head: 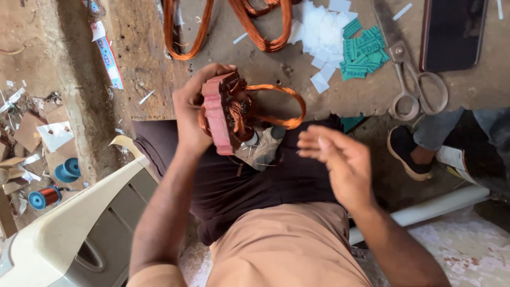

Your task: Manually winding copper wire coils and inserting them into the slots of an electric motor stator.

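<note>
Fingers (197,87) of the left hand (190,114) are wrapped tight around a red motor stator (219,112), holding it upright over the person's lap, just below the edge of the workbench (297,69). From the stator a loop of copper wire (284,106) stands out to the right, free in the air. The right hand (340,159) is near this loop but apart from it — its fingers are spread and blurred, holding nothing. On the bench lie more copper coils (255,32), white paper slips (321,32), green slips (364,50) and scissors (411,79). One risk, as it seems: the loose loop may catch on the moving fingers and bend or pull out of its slot. Also the stator looks heavy for one hand — if the grip slackens, it could slide down to the lap and spoil the winding.
</note>
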